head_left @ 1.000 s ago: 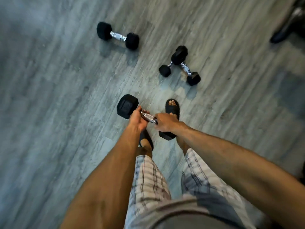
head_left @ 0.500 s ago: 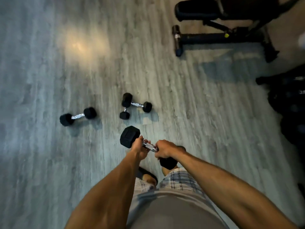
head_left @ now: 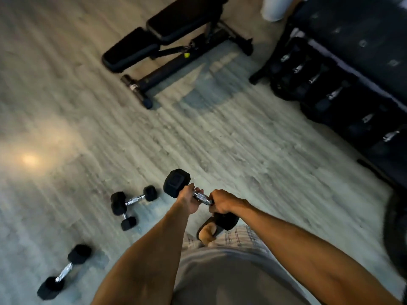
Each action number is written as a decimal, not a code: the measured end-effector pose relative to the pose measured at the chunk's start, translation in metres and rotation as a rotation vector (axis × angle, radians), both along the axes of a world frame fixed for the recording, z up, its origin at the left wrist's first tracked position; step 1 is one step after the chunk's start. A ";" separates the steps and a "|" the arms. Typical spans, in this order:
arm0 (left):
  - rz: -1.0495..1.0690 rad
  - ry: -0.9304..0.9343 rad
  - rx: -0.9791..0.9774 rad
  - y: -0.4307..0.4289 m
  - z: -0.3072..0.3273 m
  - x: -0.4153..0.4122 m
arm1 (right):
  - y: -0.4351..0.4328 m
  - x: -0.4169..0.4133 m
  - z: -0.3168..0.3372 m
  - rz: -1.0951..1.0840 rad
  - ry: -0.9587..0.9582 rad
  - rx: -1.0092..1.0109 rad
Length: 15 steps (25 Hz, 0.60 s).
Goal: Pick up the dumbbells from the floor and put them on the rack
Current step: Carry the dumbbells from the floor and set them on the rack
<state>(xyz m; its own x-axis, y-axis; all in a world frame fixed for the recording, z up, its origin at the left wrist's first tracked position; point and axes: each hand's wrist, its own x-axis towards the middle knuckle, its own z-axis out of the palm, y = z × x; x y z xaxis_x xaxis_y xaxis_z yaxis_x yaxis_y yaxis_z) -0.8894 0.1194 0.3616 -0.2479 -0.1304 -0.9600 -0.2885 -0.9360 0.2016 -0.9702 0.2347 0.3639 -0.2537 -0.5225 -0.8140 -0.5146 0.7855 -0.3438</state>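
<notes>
Dumbbells lie on the wood-grain floor at near left: one alone, two crossed beside it. At centre, left hand and right hand each close their grip on a hex dumbbell by its chrome handle, held off the floor. Weight bench far centre; dumbbell rack far right.

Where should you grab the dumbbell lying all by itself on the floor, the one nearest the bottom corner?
Grab the lone dumbbell by its shiny metal bar in the middle, coming down from above. It lies flat on the floor, and the bar is thin enough to wrap fingers round, while the black end blocks look too fat to grip.
</notes>
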 end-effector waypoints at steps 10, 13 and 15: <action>-0.481 -0.011 0.033 0.003 -0.006 -0.246 | 0.028 -0.180 -0.005 -0.446 -0.019 -0.070; -0.593 -0.018 0.037 0.000 -0.017 -0.326 | 0.025 -0.240 -0.006 -0.585 0.011 -0.045; -0.653 -0.027 0.025 0.001 -0.018 -0.379 | 0.023 -0.280 -0.005 -0.708 0.007 -0.060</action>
<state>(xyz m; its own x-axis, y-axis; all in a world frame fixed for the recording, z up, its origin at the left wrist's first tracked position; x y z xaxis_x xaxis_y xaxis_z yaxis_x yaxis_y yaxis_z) -1.2685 0.1207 0.3441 -0.2442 0.0616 -0.9678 -0.8038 -0.5711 0.1665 -1.2500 0.2580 0.3592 -0.5540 -0.2737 -0.7863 0.1105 0.9119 -0.3953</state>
